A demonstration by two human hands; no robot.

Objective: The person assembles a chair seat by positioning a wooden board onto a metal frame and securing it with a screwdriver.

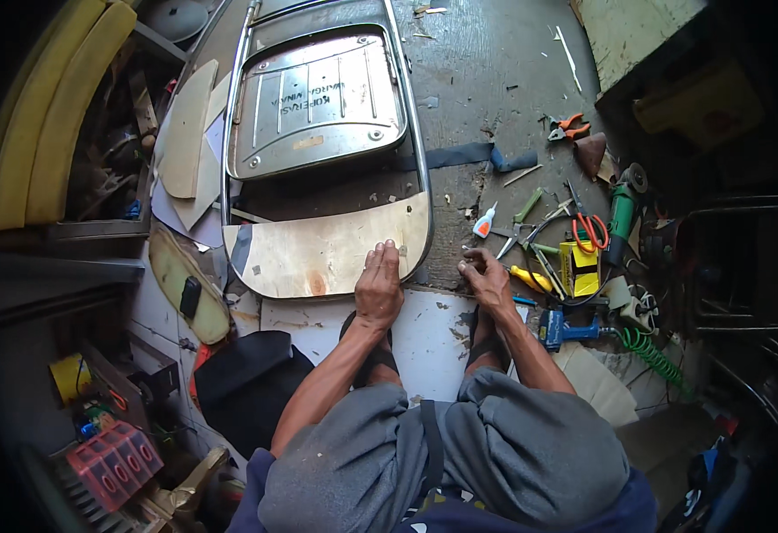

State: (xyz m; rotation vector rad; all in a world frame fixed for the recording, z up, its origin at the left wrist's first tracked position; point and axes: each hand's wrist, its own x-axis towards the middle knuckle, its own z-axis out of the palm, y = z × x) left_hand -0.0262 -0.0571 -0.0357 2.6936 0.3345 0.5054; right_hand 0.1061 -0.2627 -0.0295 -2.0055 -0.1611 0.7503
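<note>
A folding chair with a chrome tube frame (422,169) lies on the floor in front of me, its metal seat pan (322,133) facing up. Across its near end sits a curved plywood panel (309,244) with a brown stain and a dark patch at its left corner. My left hand (378,289) rests flat on the panel's right half, fingers together and stretched out. Just right of the frame, my right hand (488,282) is closed, thumb and fingertips together; whatever they may hold is too small to make out. Beyond it lies a small white glue bottle (486,221) with a red tip.
On the right lie orange-handled scissors (591,233), pliers (570,129), a green angle grinder (622,213), a yellow box (581,269) and a blue air tool (568,329) with a coiled green hose (654,357). Plywood pieces (189,142) and black material (251,382) are on the left.
</note>
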